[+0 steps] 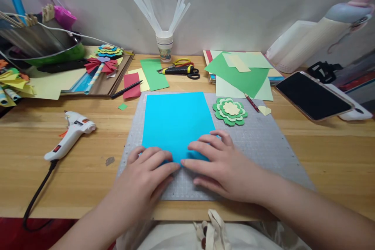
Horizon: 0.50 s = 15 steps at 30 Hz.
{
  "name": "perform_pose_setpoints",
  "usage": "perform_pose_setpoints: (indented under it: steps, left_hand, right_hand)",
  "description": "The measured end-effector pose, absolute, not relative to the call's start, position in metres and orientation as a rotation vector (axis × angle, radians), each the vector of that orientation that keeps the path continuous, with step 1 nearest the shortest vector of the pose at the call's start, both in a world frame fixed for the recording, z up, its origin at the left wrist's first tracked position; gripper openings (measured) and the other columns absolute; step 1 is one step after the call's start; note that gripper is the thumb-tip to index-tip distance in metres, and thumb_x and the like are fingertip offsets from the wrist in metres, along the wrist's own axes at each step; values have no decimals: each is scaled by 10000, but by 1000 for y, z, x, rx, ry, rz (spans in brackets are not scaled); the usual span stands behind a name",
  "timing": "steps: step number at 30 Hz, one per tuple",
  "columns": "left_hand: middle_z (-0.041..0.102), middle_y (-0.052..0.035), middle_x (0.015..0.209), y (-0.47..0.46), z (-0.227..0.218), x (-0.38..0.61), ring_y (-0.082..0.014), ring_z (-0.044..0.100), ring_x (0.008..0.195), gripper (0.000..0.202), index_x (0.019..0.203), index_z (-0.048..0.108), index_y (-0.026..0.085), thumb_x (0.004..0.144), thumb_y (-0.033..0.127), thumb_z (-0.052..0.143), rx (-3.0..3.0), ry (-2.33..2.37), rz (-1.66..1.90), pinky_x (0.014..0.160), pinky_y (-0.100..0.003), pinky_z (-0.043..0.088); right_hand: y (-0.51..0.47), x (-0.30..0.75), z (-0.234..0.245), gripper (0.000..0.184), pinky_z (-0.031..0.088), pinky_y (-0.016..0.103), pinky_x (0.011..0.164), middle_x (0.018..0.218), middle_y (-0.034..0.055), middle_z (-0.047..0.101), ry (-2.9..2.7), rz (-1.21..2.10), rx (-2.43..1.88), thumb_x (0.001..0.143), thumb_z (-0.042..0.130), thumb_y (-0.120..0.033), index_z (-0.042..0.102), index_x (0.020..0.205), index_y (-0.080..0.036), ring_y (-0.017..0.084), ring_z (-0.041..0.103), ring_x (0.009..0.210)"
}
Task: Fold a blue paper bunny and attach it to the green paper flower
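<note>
A sheet of bright blue paper (177, 119) lies on a grey cutting mat (249, 156). My left hand (148, 170) rests over its near left corner, fingers stretched forward and slightly apart. Over the near right part of the sheet, my right hand (222, 164) is open, its fingers spread. Both index fingertips meet close to the middle of the near edge, which the hands partly hide. A layered green and cream paper flower (230, 111) lies on the mat beyond my right hand.
At left lies a white hot glue gun (72, 133) with a black cord. Behind the mat are a black pen (126, 89), scissors (193, 73), a yellow-black cutter (175, 70) and paper cups (165, 47) holding white sticks. A phone (315, 95) leans at right, near stacked coloured paper (243, 78).
</note>
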<state>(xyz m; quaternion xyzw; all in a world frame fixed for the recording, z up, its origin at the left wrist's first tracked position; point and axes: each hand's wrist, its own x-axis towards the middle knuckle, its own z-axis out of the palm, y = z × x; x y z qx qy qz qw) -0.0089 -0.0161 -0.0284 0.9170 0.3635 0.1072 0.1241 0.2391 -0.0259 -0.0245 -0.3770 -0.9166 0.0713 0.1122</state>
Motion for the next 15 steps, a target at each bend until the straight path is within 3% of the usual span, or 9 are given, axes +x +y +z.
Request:
perform_pose_setpoints:
  steps: [5,15]
  left_hand:
    - [687,38,1059,-22,-33,-8,-165,560,1020,259,1108,616,333,951,196,463,2786,986,336,911,-374,272]
    - [682,21,1056,-21,-31,-7,-183,567,1000,284,1094,617,314,954,175,413,2817,935,284,900,-392,258]
  right_hand:
    - [-26,240,-33,293,183,540,1056,1311,26,561,-2773,143,-988,958,447,-447,614,1169,-332,268,406,1263]
    - [-35,263,-35,221,160,520,1060,1250,14,605,-2739,87,-1096,960,462,-425,644,1047,-336,266,364,1334]
